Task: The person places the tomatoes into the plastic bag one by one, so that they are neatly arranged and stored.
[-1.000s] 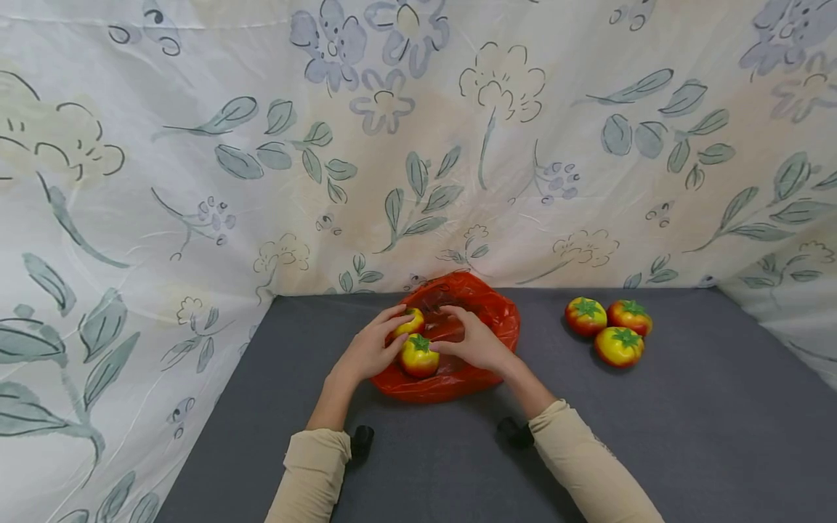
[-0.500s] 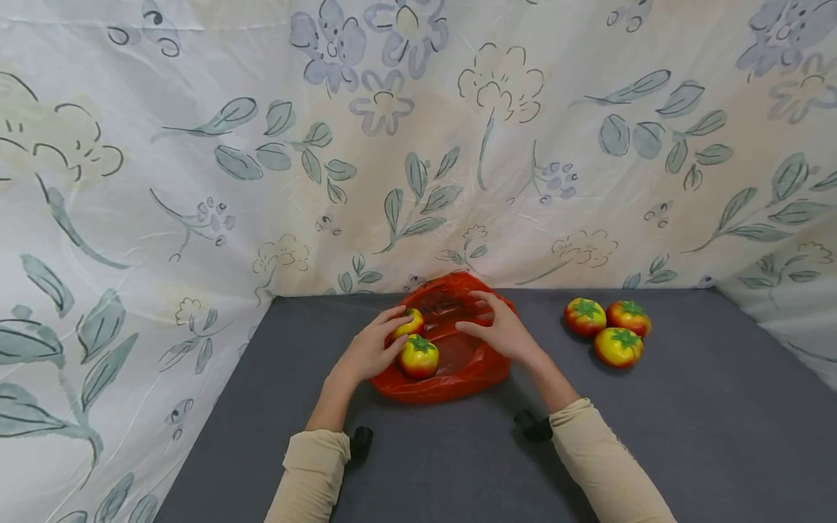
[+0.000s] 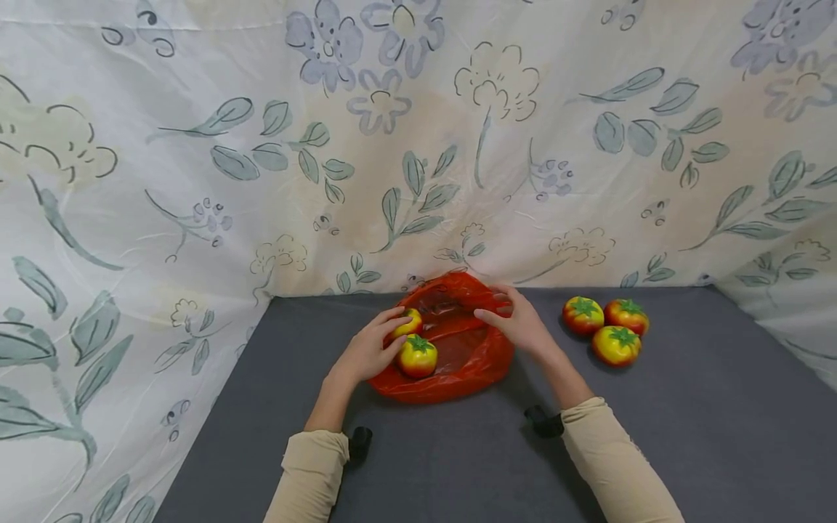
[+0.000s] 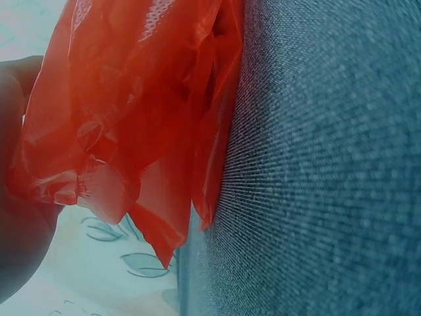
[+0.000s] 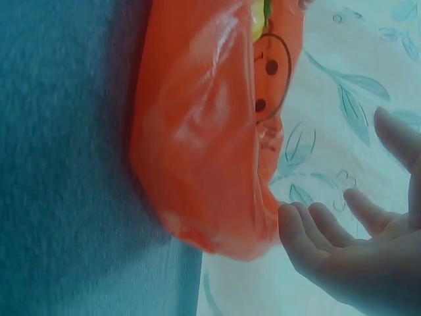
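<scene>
An open red plastic bag (image 3: 451,388) sits on the dark table with two red-and-yellow, tomato-like fruits inside. The front fruit (image 3: 418,356) shows its green leafy top; the back fruit (image 3: 408,323) is partly covered by fingers. My left hand (image 3: 369,349) reaches over the bag's left rim, fingers spread at the back fruit and thumb close to the front one. In the left wrist view, the red film (image 4: 131,112) hides part of that hand. My right hand (image 3: 523,323) is at the bag's right rim, fingers loosely bent, holding nothing; in the right wrist view its fingertips (image 5: 289,217) are right beside the film.
Three similar fruits (image 3: 615,345) stand grouped on the table to the right of the bag. A floral cloth (image 3: 418,181) hangs behind the table and down its left side. A black wrist device (image 3: 544,421) sits under the right forearm, another (image 3: 360,443) by the left.
My right hand has moved away from the front fruit, rightward across the bag to its right rim. The left hand and the fruits have stayed in place.
</scene>
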`<state>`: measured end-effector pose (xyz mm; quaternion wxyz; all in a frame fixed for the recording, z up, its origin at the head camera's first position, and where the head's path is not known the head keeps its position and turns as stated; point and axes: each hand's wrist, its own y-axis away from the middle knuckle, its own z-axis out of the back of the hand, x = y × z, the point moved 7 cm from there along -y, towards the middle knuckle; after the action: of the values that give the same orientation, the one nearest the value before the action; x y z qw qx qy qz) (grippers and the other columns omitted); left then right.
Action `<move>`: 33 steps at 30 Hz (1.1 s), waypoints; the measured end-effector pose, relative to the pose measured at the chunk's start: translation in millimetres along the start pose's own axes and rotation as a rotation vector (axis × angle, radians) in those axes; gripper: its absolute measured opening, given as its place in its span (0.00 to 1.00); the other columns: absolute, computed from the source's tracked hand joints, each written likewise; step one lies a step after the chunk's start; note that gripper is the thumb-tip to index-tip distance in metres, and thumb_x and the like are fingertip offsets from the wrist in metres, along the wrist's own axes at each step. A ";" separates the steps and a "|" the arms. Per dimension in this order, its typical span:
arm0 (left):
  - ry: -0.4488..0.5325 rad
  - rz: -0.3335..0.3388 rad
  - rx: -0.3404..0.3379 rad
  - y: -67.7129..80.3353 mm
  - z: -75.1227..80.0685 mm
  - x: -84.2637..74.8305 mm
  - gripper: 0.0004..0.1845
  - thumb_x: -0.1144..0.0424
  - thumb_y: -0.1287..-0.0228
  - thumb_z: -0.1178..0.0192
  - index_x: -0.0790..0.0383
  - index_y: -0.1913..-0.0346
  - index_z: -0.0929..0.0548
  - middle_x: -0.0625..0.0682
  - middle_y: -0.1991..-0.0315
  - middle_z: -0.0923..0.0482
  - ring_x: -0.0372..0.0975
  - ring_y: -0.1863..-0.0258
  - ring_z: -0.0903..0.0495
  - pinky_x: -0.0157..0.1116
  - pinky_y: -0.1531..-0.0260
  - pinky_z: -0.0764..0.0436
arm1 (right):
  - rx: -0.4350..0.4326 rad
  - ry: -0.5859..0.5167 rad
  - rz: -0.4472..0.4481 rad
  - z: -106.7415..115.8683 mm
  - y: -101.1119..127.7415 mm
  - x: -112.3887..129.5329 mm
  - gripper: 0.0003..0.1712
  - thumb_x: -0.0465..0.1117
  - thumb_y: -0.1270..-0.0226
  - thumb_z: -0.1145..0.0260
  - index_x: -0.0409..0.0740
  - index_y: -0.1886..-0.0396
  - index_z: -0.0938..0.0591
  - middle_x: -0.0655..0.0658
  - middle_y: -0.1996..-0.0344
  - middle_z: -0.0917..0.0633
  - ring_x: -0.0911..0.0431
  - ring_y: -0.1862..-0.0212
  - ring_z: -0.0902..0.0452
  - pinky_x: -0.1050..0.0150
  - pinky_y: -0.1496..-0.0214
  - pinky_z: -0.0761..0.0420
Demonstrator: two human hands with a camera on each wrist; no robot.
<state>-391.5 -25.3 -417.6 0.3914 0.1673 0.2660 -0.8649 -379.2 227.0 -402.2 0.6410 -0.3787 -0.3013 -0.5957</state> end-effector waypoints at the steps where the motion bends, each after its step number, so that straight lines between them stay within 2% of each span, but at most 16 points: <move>1: -0.003 0.001 0.000 -0.2 0.0 0.1 0.21 0.62 0.33 0.41 0.59 0.38 0.24 0.54 0.32 0.36 0.49 0.35 0.35 0.52 0.40 0.34 | -0.003 -0.004 -0.009 2.3 0.5 -1.0 0.43 0.54 0.38 0.33 0.42 0.29 0.39 0.33 0.37 0.32 0.39 0.41 0.33 0.44 0.44 0.27; 15: -0.006 0.026 0.004 1.0 -1.4 2.4 0.21 0.62 0.33 0.41 0.58 0.37 0.24 0.52 0.32 0.36 0.49 0.35 0.35 0.52 0.40 0.34 | -0.076 0.010 -0.148 39.6 7.7 -24.7 0.46 0.57 0.37 0.35 0.43 0.27 0.43 0.32 0.33 0.38 0.38 0.38 0.35 0.44 0.44 0.27; 21: -0.006 0.031 0.006 2.0 -3.3 2.6 0.22 0.62 0.33 0.41 0.58 0.37 0.24 0.53 0.32 0.36 0.49 0.35 0.35 0.52 0.40 0.34 | -0.118 -0.029 -0.199 55.5 10.8 -34.0 0.47 0.57 0.37 0.36 0.43 0.26 0.45 0.31 0.32 0.40 0.36 0.36 0.39 0.43 0.41 0.30; 28: -0.004 0.021 0.005 0.0 -3.2 0.6 0.21 0.62 0.33 0.41 0.58 0.37 0.24 0.54 0.32 0.36 0.49 0.35 0.35 0.52 0.40 0.33 | -0.183 0.027 -0.236 77.9 17.2 -43.4 0.46 0.55 0.34 0.38 0.40 0.26 0.46 0.27 0.33 0.40 0.34 0.36 0.40 0.41 0.39 0.33; 33: -0.012 0.018 0.004 -1.3 -3.3 -0.6 0.21 0.62 0.33 0.41 0.58 0.37 0.24 0.53 0.32 0.36 0.49 0.35 0.35 0.52 0.40 0.33 | -0.222 0.025 -0.257 93.3 20.6 -50.8 0.46 0.55 0.34 0.38 0.37 0.26 0.46 0.26 0.34 0.40 0.33 0.36 0.42 0.40 0.37 0.37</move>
<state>-391.9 -22.3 -419.5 0.4003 0.1651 0.2602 -0.8630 -358.2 333.0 -397.8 0.5177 -0.3980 -0.2717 -0.7069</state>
